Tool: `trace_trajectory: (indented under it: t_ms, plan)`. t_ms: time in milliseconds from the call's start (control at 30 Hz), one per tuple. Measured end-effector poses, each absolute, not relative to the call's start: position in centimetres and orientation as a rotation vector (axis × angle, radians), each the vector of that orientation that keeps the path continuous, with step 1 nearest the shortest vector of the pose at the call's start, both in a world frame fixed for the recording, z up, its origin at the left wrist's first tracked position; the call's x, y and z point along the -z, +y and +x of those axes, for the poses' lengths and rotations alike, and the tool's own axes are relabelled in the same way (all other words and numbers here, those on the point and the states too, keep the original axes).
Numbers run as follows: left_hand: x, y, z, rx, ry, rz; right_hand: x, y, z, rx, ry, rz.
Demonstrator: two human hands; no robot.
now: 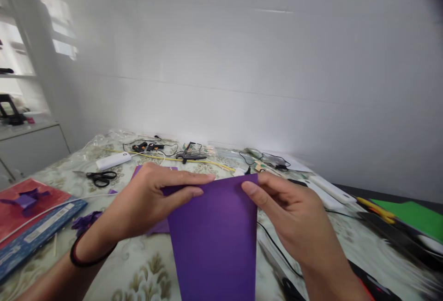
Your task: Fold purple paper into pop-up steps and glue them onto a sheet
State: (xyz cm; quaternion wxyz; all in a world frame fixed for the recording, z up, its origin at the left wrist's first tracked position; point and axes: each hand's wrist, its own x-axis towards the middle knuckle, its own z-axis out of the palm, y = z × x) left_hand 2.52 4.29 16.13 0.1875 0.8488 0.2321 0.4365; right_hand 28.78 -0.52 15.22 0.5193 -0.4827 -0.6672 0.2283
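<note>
Left hand and right hand pinch upper corners of purple rectangular paper sheet, frame's lower centre.

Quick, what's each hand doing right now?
Left hand: closed, pinching the purple paper near its top left corner.
Right hand: closed, pinching its top right corner.

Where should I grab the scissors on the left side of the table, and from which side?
By the black loops of the scissors, probably coming from the right: they lie flat, loops facing right, blades pointing left.
</note>
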Motion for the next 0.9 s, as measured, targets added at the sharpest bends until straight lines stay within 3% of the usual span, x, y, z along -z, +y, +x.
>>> trace_trajectory:
  t_ms: [533,900]
  plan:
    - [-16.3,4.6,2.3,-1.264,0.664,2.538,-15.7,-0.4,28.4,-0.534,-1.597,-1.240]
    - [-15.8,3.8,3.7,-0.972,0.832,2.487,-15.1,-0.4,26.7,-0.613,-1.895,-1.251]
